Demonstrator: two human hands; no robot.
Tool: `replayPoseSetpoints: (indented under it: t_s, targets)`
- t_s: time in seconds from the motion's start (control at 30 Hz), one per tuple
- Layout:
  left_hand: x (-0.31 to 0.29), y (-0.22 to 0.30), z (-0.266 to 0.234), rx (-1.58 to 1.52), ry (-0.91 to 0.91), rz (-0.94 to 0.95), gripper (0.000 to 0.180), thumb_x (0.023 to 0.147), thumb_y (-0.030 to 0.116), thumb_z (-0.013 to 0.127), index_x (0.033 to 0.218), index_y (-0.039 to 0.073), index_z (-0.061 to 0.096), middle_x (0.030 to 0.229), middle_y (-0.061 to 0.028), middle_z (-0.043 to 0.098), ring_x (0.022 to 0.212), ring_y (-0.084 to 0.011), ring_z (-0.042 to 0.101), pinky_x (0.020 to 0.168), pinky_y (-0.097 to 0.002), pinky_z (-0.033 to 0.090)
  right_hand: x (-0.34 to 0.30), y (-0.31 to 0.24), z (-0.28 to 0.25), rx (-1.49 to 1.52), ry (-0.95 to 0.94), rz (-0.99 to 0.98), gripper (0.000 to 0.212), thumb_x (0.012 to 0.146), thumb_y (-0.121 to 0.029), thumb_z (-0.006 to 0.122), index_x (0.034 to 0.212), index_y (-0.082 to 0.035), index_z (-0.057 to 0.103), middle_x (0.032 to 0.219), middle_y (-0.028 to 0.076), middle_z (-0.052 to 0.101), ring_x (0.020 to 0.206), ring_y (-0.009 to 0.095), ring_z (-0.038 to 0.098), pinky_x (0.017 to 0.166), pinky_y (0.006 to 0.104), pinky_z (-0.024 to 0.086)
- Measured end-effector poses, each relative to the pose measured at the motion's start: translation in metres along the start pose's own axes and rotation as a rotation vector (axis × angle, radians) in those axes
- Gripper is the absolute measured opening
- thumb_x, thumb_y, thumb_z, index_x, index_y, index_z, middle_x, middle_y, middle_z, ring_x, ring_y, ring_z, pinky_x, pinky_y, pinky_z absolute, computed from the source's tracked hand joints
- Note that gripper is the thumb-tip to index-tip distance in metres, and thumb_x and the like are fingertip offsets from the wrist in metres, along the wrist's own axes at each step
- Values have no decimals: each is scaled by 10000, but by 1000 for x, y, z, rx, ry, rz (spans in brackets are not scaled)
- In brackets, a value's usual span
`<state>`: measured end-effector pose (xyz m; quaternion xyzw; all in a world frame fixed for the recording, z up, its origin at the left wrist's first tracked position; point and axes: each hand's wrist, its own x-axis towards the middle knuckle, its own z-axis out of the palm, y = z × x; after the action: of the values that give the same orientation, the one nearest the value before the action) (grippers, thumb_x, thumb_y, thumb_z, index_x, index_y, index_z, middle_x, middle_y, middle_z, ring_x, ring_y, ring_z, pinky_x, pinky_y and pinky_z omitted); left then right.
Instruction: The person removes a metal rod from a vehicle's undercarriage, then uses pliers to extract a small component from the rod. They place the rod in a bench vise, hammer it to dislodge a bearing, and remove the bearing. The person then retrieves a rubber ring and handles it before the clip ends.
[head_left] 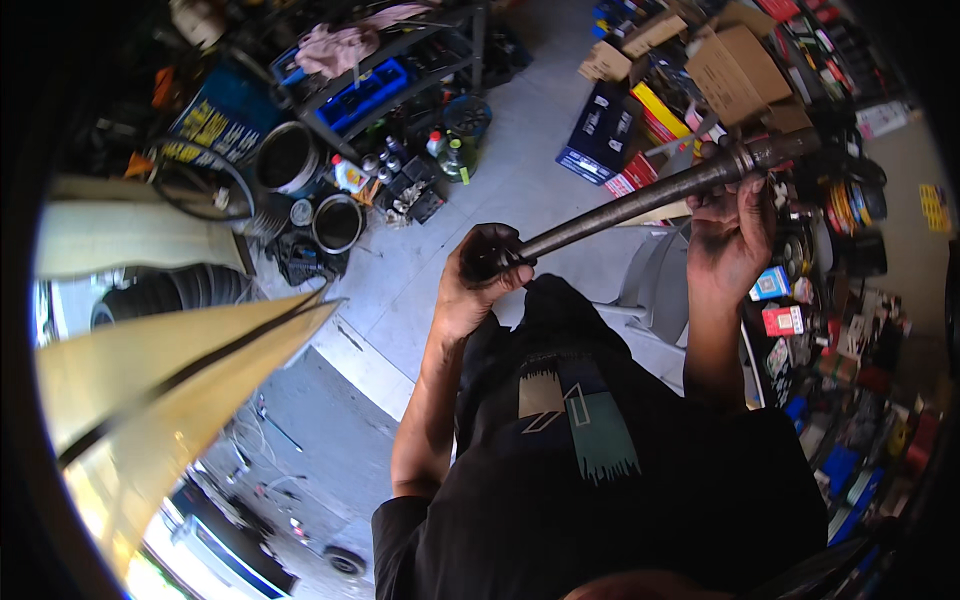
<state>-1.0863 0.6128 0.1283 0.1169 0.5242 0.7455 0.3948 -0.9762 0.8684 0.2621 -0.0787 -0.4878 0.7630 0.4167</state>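
Holds a shaft (630,206) between left hand (485,272) and right hand (733,232), just left of whose forearm sees a chair (655,285); has buckets (292,187) beside bottles (352,176) ahead left, near a cloth-topped rack (479,40), and boxes (738,75) ahead right.

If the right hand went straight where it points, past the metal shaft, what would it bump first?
The right hand would probably bump the brown cardboard box beyond the metal shaft. The box may sit lower, though; depth is unclear.
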Motion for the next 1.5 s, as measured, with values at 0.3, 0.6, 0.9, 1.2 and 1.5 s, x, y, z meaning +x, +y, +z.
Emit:
replayPoseSetpoints:
  t_s: [0.3,0.6,0.9,1.2,1.5]
  targets:
    - [196,93,24,766,-433,116,398,881,42,802,1266,-11,718,921,-101,790,774,-143,732,735,-311,580,115,77,-51,-70,367,97,346,1059,-288,666,1231,11,698,1101,165,770,849,184,714,686,313,547]
    - [440,78,100,421,-355,-148,449,940,88,809,1339,-44,651,988,-83,761,782,-96,646,711,-250,534,296,191,-115,-10,380,454,409,1021,-314,740,1282,-5,687,1150,93,743,1042,158,684,890,326,525]
    - [582,88,128,994,-59,544,843,775,-133,697,1557,-4,408,1470,-245,517,1088,-306,729,828,-350,629,442,238,-123,-368,-287,588,425,871,-79,862,1219,38,649,1060,114,753,940,180,709,872,322,568]
    - [745,111,136,961,40,408,858,818,-50,765,1582,57,389,1372,-193,579,837,-282,767,688,-348,614,602,330,-175,-18,-26,830,326,931,-43,780,1233,20,674,1146,90,730,1067,176,704,946,330,555]
    - [930,211,133,913,64,329,898,782,22,820,1560,38,372,1296,-252,601,935,-394,735,759,-446,617,840,381,-167,136,-224,1285,330,969,-117,759,1276,-50,659,1114,44,726,1017,187,712,844,358,597]
